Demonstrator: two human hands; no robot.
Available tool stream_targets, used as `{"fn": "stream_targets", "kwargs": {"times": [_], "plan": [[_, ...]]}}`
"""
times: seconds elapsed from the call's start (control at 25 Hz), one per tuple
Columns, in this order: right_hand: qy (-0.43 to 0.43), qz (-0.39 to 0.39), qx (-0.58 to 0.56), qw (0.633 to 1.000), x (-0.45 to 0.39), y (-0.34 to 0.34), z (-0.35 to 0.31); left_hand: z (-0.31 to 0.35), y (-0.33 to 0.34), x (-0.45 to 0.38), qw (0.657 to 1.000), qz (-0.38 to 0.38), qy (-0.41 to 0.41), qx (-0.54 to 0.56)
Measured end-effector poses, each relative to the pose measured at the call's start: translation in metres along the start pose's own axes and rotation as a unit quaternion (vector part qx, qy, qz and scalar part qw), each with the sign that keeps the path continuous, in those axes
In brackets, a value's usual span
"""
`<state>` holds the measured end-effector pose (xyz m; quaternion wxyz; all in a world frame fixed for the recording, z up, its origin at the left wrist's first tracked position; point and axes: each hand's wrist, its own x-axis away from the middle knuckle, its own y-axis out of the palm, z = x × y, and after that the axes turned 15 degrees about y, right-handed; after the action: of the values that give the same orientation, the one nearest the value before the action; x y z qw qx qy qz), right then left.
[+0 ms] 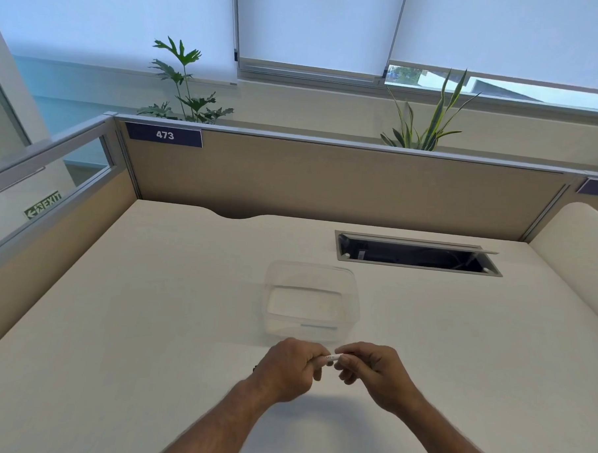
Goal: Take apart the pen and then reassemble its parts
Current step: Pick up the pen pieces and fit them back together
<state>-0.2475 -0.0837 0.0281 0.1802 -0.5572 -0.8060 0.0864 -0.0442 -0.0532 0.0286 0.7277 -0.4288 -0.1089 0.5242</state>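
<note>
A white pen (331, 358) with small printed text on its barrel is held level above the desk, near the front edge. My left hand (289, 368) grips its left end and my right hand (370, 370) pinches its right end. Only a short middle stretch of the barrel shows between the fingers; both ends are hidden. A dark tip pokes out left of my left hand. Just beyond the hands stands a clear plastic container (354, 297), with a thin straight piece (319, 326) lying at its near side.
The pale desk (149, 322) is bounded by beige partition panels (327, 183) at the back and left. An open cable hatch (416, 253) is sunk into the desk at the back right. Two plants rise behind the partition.
</note>
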Motion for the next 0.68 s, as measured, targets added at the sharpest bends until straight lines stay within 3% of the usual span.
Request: {"fn": "stream_targets", "kwargs": {"times": [0.68], "plan": [[0.07,0.009,-0.049,0.996,0.004,0.008,-0.019,0.004,-0.001,-0.002,0.987,0.101,0.067,-0.106]]}}
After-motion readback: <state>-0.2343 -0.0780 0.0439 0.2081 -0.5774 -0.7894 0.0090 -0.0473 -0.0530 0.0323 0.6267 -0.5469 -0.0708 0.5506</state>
